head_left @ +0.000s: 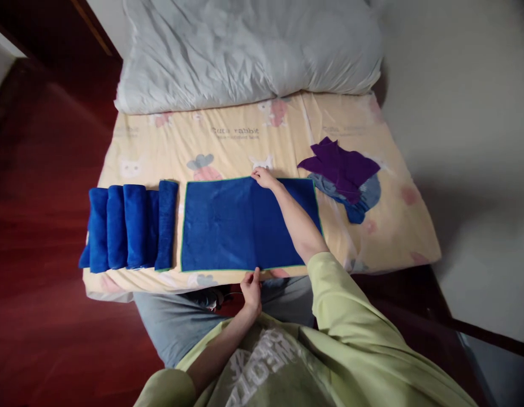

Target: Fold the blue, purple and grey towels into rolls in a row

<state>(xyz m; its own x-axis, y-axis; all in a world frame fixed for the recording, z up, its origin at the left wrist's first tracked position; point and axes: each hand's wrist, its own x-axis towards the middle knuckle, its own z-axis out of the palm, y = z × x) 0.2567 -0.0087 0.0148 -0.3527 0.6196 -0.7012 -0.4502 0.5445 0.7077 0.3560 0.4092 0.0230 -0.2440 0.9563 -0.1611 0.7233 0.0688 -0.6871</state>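
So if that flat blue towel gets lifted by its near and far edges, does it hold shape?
Probably not: the blue towel lies limp and flat on the mattress, so it would likely sag. Its plush surface probably grips under the left hand and right hand. It looks light.

Home bedroom: cartoon-print mattress [228, 141], crumpled white duvet [245, 51], red wood floor [41, 226].

A low bed [160, 152] in front of me, its yellow sheet [228, 147] printed with cartoon rabbits and the words "Cute rabbit", fills the middle of the room. A rumpled pale grey duvet [245, 51] lies heaped across its far end. Dark red wooden floor [41, 226] stretches to my left, glossy and dim. To my right a plain pale wall [469, 113] catches soft light, shading darker towards the bed's edge.
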